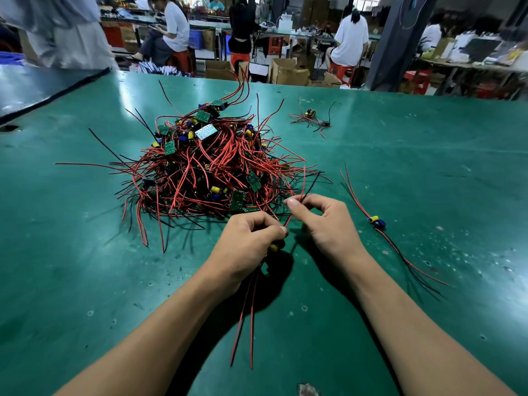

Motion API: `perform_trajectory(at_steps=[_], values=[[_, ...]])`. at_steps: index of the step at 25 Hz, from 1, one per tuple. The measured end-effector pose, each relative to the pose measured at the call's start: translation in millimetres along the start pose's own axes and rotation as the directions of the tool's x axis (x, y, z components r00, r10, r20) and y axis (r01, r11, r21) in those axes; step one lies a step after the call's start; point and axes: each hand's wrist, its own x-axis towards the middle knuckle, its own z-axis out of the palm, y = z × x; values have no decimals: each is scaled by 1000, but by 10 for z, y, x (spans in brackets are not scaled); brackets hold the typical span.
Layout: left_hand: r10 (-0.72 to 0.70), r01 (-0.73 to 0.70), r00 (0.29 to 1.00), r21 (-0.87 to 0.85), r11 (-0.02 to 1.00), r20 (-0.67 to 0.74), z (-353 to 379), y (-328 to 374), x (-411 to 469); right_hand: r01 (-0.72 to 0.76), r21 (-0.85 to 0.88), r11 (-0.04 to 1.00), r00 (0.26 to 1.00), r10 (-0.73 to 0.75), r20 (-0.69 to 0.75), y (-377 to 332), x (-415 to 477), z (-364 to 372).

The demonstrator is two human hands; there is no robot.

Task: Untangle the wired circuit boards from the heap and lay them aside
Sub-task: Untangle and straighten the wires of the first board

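Left hand [248, 241] grips a small circuit board [273, 247], its red leads [251, 324] trailing toward the table's [428, 138] near edge. Right hand [323, 221] pinches red and black wires [303, 184] just beside the heap [205, 167] mid-table. A freed board [376, 221] lies toward the right edge.

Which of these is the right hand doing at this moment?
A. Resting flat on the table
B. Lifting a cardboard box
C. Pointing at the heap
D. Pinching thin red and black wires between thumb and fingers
D: the right hand pinches the wires at its fingertips beside the heap, while the left hand grips a wired board.
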Motion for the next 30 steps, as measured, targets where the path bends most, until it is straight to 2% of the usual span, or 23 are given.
perform_trajectory(at_steps=[2, 3, 5, 7, 10, 12, 14, 16, 18, 24, 27, 30], values=[[-3, 3, 999, 4, 1000, 38, 14, 8, -23, 16, -18, 1000, 993, -18, -119, 34, 50, -27], [-3, 3, 999, 6, 1000, 41, 18, 9, -28, 4, 0, 1000, 992, -4, -129, 43, 51, -33], [-8, 8, 999, 3, 1000, 32, 13, 5, -27, -88, 145, 985, 994, 96, -50, 45, 20, -7], [-21, 20, 999, 4, 1000, 32, -2, 10, -30, -207, 360, 910, 978, 197, 64, -16, -1, 20], [-17, 17, 999, 12, 1000, 34, 12, 11, -34, -267, 535, 801, 963, 211, 166, -91, -9, 42], [-19, 19, 1000, 5, 1000, 12, 26, 0, -33, -287, 475, 832, 952, 195, 234, -115, -53, 55], [-34, 33, 999, -68, 997, -22, 17, -12, -30, -272, 316, 909, 936, 174, 306, -106, -134, 85], [-27, 23, 999, -95, 995, -34, 4, -26, -29, -213, 161, 964, 937, 155, 313, -98, -170, 112], [-13, 11, 999, -75, 997, -30, 3, -38, -23, -201, 113, 973, 941, 160, 297, -114, -166, 116], [-45, 55, 997, -168, 984, 63, 3, -16, -11, -229, 254, 940, 967, 190, 169, -198, -147, 156], [-54, 90, 988, -256, 962, 145, 6, 22, -26, -328, 424, 844, 945, 288, 157, -244, -134, 189], [-57, 109, 978, -256, 961, 203, 11, 33, -47, -317, 498, 807, 946, 303, 111, -241, -60, 140]])
